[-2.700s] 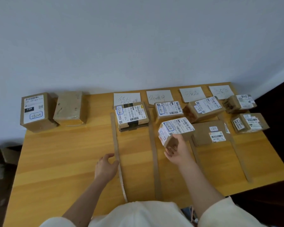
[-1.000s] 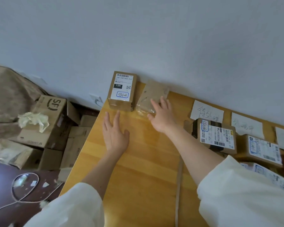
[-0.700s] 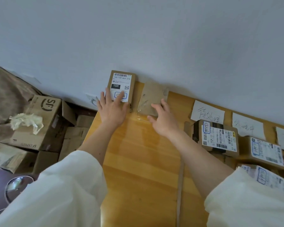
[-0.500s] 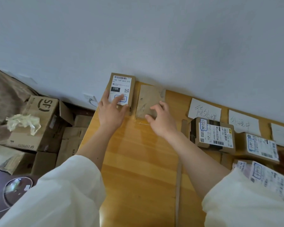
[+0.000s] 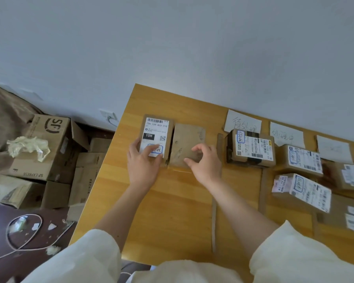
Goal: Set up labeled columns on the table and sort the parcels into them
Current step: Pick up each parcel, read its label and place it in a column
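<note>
Gripping the labelled parcel (image 5: 157,137) near the middle of the frame, the left hand (image 5: 142,164) has its thumb on the box's left side and its fingers laid over the lower part of the white shipping label. Just right of it, touching along one edge, lies the plain brown parcel (image 5: 186,147); the right hand (image 5: 207,164) holds this one at its lower right corner, fingers curled over the top and thumb at the near edge. Both boxes sit on the wooden table (image 5: 172,211), towards its upper left corner, close to the pale wall (image 5: 172,48).

Further right, a thin cardboard strip (image 5: 214,217) runs down the tabletop, and beyond it a second strip (image 5: 262,190) marks another column. At the head of the columns lie handwritten paper labels (image 5: 243,123), with a taped parcel (image 5: 250,149) directly below the first one. More labelled parcels (image 5: 302,190) fill the right edge of the frame, blurred enough that their print cannot be read.

At the left of the frame, off the table, a stack of cardboard cartons (image 5: 49,150) stands on the floor, one carrying crumpled pale paper (image 5: 29,146), or possibly plastic
</note>
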Motion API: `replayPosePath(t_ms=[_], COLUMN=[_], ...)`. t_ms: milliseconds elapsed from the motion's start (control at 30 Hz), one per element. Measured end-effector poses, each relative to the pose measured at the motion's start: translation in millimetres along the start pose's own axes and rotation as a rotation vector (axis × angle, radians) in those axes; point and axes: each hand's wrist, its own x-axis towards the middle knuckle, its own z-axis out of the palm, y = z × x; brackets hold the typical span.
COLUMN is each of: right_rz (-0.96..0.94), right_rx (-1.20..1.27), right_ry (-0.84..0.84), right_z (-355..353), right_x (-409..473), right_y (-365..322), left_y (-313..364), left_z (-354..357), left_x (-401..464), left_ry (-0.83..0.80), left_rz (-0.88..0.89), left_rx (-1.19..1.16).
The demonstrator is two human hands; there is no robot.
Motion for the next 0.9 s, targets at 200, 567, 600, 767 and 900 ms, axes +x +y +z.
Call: replayPosePath(t_ms=[200, 567, 600, 767, 900], right_rz=[0.109, 0.246, 0.262, 0.301, 0.293], right_rx=[0.028, -0.225, -0.258, -0.294, -0.120], right_ry=[-0.034, -0.027, -0.041, -0.158, -0.098], right_z=[3, 22, 23, 20, 10], right_x=[-39, -46, -45, -45, -45], right_y=[18, -14, -15, -11, 2], left_y=[-8, -10, -10, -10, -8], left_z=[-2, -9, -9, -8, -8], left_x=[-44, -72, -72, -72, -72], left_ry=[0.005, 0.026, 0.023, 0.012, 0.012], left_rz=[-0.012, -0.053, -0.054, -0.062, -0.074], left_rx=[-0.067, 0.010, 0.015, 0.025, 0.005])
